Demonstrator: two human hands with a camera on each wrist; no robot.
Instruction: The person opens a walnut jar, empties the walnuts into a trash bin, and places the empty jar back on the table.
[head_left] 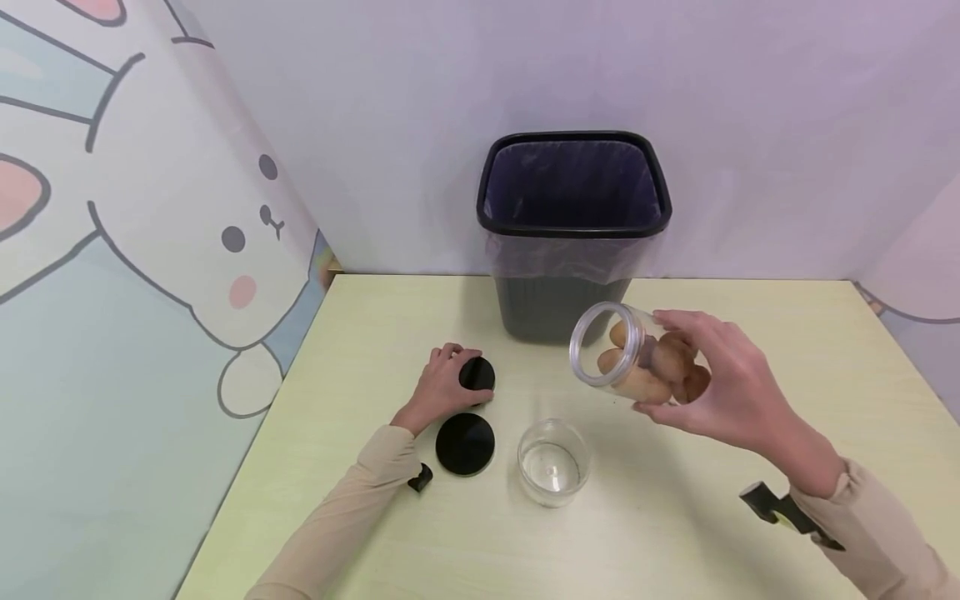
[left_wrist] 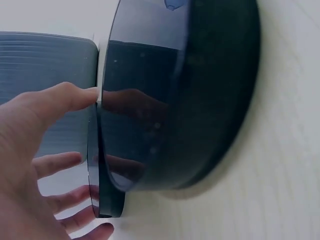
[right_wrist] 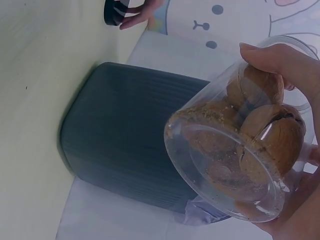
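My right hand (head_left: 731, 383) grips a clear plastic jar (head_left: 628, 337), tilted on its side above the table, with its uncovered mouth facing left. Several whole walnuts (right_wrist: 275, 135) lie inside, and brown crumbs cling to the jar's bottom in the right wrist view. On the left, my left hand (head_left: 441, 387) holds the smaller-looking black lid (head_left: 477, 374) by its edge, thumb on one side and fingers on the other. A second black lid (head_left: 465, 444) lies flat just nearer. Between the hands stands a second clear jar (head_left: 553, 467), upright and uncovered, with nothing visible inside.
A dark bin (head_left: 562, 308) with a black rim and a plastic liner stands at the back of the pale table (head_left: 390, 325), near the wall. A cartoon rabbit covers the left wall. Small black straps sit at both sleeves.
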